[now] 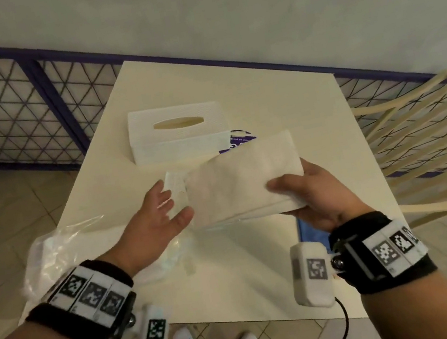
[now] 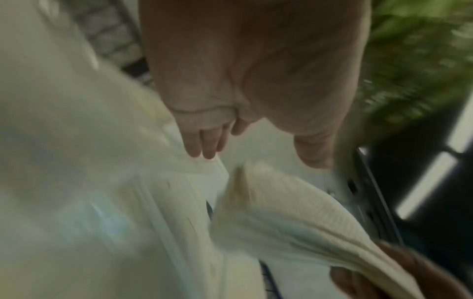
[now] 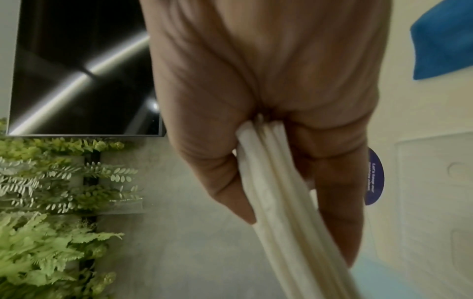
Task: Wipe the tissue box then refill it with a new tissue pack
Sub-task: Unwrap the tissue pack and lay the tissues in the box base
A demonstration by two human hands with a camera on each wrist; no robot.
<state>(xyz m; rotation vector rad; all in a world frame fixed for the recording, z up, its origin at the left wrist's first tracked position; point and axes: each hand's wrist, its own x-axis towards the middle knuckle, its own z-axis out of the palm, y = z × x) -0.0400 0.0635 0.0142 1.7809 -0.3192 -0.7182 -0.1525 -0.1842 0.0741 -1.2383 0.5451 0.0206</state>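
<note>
A white textured tissue box (image 1: pixel 176 131) with an oval slot stands upright at the middle of the cream table (image 1: pixel 279 105). Nearer me, my right hand (image 1: pixel 299 190) grips a stack of white tissues (image 1: pixel 243 179) by its right end, thumb on top and fingers beneath, holding it above the table. The right wrist view shows the tissue stack (image 3: pixel 279 202) pinched between thumb and fingers. My left hand (image 1: pixel 163 207) is open, palm up, at the stack's left end; the blurred left wrist view shows its straight fingers (image 2: pixel 204 141) beside the tissue stack (image 2: pixel 294 218).
A crumpled clear plastic wrapper (image 1: pixel 60 251) lies at the table's near left edge. A blue cloth (image 1: pixel 309 233) lies on the table under my right wrist. A purple round sticker (image 1: pixel 241 140) sits right of the box. A cream slatted chair (image 1: pixel 432 138) stands right; a mesh fence (image 1: pixel 12 111) stands behind.
</note>
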